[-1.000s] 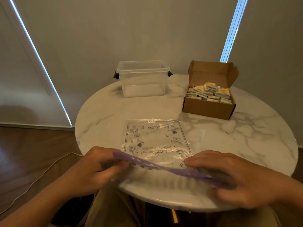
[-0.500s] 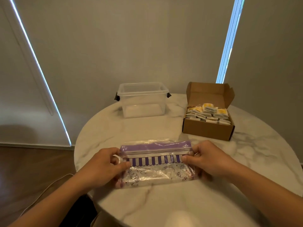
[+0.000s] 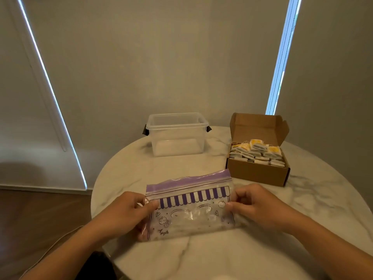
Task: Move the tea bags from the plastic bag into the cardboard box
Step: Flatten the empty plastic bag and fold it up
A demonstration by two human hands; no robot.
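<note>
A clear zip plastic bag (image 3: 191, 215) with a purple top strip and purple doodles lies on the marble table (image 3: 302, 209), folded over, with no tea bags visible inside. My left hand (image 3: 125, 215) pinches its left edge between thumb and fingers. My right hand (image 3: 256, 205) pinches its right edge with curled fingers. Beyond the right hand stands the open cardboard box (image 3: 258, 172), lid flap up, filled with several white and yellow tea bags (image 3: 258, 152).
A clear plastic tub (image 3: 176, 134) with dark side clips stands at the back of the round table, left of the box. A thin white cable (image 3: 60, 239) runs over the wooden floor at the left. Walls and blinds close off the back.
The bag has been turned and folded, its purple strip now on the far side; both hands moved away from the table's near edge and hold its two side edges. The view has tilted up.
</note>
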